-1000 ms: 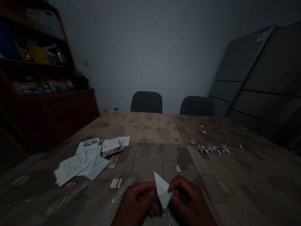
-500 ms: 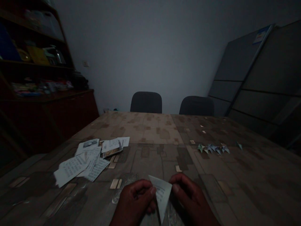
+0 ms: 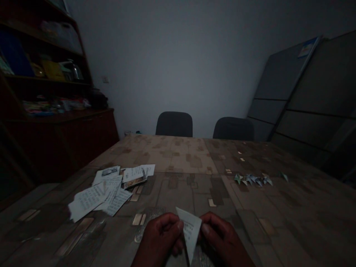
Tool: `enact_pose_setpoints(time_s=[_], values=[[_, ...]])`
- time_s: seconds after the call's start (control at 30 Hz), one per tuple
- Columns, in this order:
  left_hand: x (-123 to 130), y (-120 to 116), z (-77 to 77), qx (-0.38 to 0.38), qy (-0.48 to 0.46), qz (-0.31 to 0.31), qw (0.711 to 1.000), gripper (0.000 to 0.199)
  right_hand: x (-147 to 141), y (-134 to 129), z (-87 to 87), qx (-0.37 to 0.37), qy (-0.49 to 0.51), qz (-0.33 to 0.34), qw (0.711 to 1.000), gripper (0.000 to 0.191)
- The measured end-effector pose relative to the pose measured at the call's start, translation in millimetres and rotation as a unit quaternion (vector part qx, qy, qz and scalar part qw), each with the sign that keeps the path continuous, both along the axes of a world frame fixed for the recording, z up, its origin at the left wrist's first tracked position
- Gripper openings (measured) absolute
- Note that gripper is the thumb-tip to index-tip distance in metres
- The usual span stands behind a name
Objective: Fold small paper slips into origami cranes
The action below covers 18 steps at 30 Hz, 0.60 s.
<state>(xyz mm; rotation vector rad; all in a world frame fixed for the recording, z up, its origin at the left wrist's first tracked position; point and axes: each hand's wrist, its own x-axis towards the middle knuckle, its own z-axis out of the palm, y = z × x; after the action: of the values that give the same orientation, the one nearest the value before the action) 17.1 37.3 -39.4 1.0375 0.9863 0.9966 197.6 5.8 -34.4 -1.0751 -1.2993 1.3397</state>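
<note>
A piece of printed paper (image 3: pixel 191 230), folded into a triangle with one point downward, is held up between my hands at the near edge of the view. My left hand (image 3: pixel 162 237) pinches its left edge between thumb and fingers. At the paper's upper right corner, my right hand (image 3: pixel 219 235) has its thumb and curled fingers closed on it. Loose printed sheets and cards (image 3: pixel 96 194) lie in an overlapping pile on the left of the table. Several small folded paper pieces (image 3: pixel 251 180) stand in a row on the right, with one apart (image 3: pixel 284 176).
The table (image 3: pixel 178 193) has a patterned brown cover. Two dark chairs (image 3: pixel 174 124) (image 3: pixel 233 128) stand at its far side. A dark red cabinet (image 3: pixel 83 137) with loaded shelves is at the left, and grey panels (image 3: pixel 278 78) lean at the right.
The view has tilted slightly, so the room and table sit a little lower in it. My right hand has shifted slightly left with the paper's corner. Both hands keep their hold.
</note>
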Motion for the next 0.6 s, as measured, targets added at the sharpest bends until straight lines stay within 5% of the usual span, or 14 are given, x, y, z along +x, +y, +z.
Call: enact_pose_setpoints(time_s=[0.6], values=[[-2,5,-10.0,-0.018,-0.052,-0.015,0.998,0.051,-14,1,-10.3,0.013,0.052,0.003,0.999,0.049]])
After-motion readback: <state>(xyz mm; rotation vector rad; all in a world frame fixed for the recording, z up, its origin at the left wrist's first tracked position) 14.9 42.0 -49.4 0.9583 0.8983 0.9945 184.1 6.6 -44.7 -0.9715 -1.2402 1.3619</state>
